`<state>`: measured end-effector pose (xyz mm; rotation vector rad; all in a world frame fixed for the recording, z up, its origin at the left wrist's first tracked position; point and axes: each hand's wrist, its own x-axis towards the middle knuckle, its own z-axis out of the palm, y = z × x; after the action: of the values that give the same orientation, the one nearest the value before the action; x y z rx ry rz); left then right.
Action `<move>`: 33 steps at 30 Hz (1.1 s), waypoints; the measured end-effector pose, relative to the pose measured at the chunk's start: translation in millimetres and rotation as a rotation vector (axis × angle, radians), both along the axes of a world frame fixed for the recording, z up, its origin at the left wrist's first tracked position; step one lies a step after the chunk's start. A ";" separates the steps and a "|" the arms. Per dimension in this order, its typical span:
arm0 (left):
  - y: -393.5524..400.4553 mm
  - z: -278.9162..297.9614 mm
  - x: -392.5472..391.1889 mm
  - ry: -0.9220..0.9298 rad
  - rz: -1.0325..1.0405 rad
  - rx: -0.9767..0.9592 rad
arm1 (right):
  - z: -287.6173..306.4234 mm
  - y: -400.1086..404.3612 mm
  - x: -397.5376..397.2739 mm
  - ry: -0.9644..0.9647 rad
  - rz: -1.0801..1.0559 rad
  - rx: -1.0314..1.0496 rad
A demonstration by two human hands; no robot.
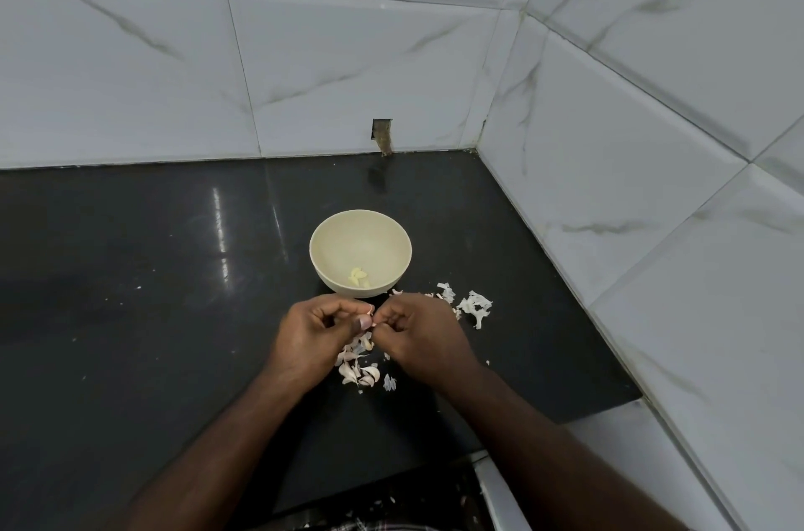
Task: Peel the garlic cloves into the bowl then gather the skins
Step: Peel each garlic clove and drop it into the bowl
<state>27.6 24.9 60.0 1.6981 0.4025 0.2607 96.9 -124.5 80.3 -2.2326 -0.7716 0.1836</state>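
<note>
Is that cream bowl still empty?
No: a few peeled garlic cloves already lie at the bottom of the bowl, while both hands work on another clove in front of it.

One bowl [360, 253]; about three peeled cloves [358, 277] inside; two skin piles [472, 304]; two hands [311, 334].

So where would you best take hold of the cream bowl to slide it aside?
Probably the bowl at its left rim, coming from the left or the far side: it stands upright and open, that side is bare counter, while both hands and the skins crowd its near and right sides.
</note>
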 end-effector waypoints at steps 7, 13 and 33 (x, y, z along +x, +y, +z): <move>-1.6 -0.2 0.2 0.008 -0.005 0.033 | -2.5 0.8 1.3 0.019 -0.015 0.006; -2.7 -0.3 1.7 -0.004 -0.002 0.035 | -4.5 6.3 -1.4 -0.042 -0.072 -0.037; -2.5 -7.2 4.1 0.033 -0.045 -0.332 | -17.6 3.5 -1.2 -0.282 -0.027 -0.016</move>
<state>31.6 22.5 52.8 1.3848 0.4074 0.1239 95.7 -120.9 62.7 -2.3114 -0.8898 -0.1423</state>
